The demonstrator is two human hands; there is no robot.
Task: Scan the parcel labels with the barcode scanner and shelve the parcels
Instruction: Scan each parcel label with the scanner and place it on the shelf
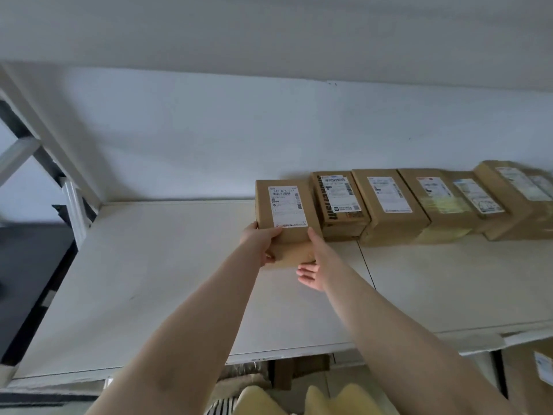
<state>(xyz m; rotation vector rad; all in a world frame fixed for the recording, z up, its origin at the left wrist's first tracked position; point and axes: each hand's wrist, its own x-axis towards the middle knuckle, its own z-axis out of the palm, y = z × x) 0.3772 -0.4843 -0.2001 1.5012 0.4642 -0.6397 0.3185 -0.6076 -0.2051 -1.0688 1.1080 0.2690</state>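
A brown cardboard parcel (284, 214) with a white label on top lies on the white shelf board (149, 265), at the left end of a row of parcels. My left hand (261, 239) grips its near left corner, thumb on the top face and fingers curled under the front. My right hand (314, 265) lies with straight fingers along the parcel's near right side, palm turned toward it. No barcode scanner is in view.
Several labelled brown parcels (389, 205) stand side by side to the right along the back wall. A shelf upright (74, 211) rises at the left end. More boxes (532, 381) sit on the level below at the right.
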